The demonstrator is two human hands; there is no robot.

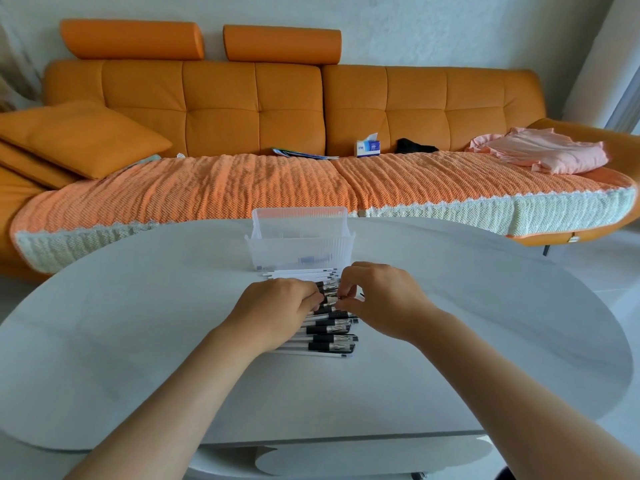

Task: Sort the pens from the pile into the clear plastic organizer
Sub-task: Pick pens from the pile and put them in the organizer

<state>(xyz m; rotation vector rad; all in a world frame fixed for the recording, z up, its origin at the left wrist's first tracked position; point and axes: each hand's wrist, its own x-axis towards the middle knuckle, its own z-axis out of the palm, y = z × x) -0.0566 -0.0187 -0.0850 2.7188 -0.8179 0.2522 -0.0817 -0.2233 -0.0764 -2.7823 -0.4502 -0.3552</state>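
A pile of pens (329, 337) with white barrels and black grips lies side by side on the white table (138, 323). Just behind the pile stands the clear plastic organizer (300, 242), upright, with something small and bluish lying at its bottom. My left hand (273, 311) rests on the left part of the pile, its curled fingers on the pens' black grips. My right hand (381, 299) reaches in from the right, and its fingertips pinch a pen near the top of the pile. Both hands hide the middle pens.
The table is oval with its curved rim near the organizer at the back. An orange sofa (256, 109) with a knitted cover stands behind it, bearing a tissue box (367, 147), cushions (79, 136) and pink folded cloth (543, 154).
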